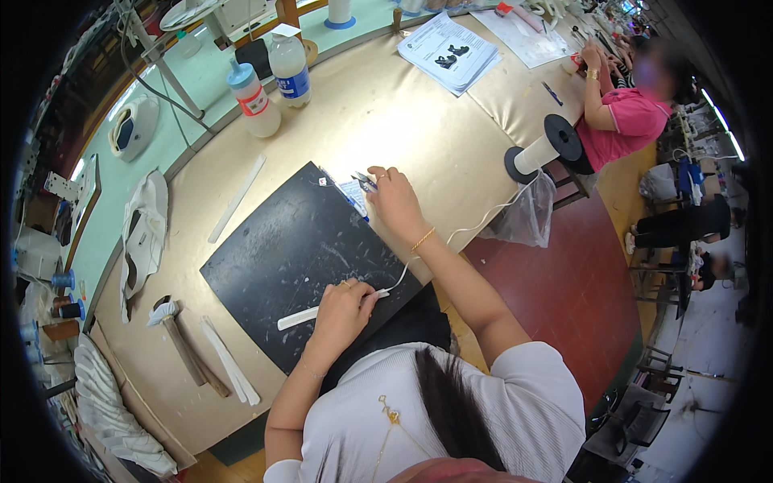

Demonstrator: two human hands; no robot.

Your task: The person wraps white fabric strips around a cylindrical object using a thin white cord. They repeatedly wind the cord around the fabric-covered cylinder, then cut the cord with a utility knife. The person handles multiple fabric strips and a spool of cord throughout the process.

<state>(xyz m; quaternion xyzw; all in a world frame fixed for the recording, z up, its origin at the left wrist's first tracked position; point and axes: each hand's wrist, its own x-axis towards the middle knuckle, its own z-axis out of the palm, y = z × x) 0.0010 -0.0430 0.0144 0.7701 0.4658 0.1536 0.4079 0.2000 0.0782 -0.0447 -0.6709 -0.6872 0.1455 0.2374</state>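
Note:
My left hand (345, 309) is closed over a narrow white strip (296, 319) that lies near the front edge of a black board (299, 249). A thin white cord (400, 278) meets the strip's right end at my fingertips. The cord runs under my right forearm and on to a large spool (535, 154) with black flanges. Over the board's far right edge, my right hand (394, 200) is closed on a small metal cutting tool that looks like snips (364, 182). A blue pen (360, 208) and a small paper lie beside that hand.
A hammer (183, 350) and several loose white strips (229, 362) lie left of the board. Two bottles (256, 105) stand behind it. Paper sheets (448, 52) lie at the back. A person in pink (632, 121) sits at the right, beyond the spool and a plastic bag (523, 213).

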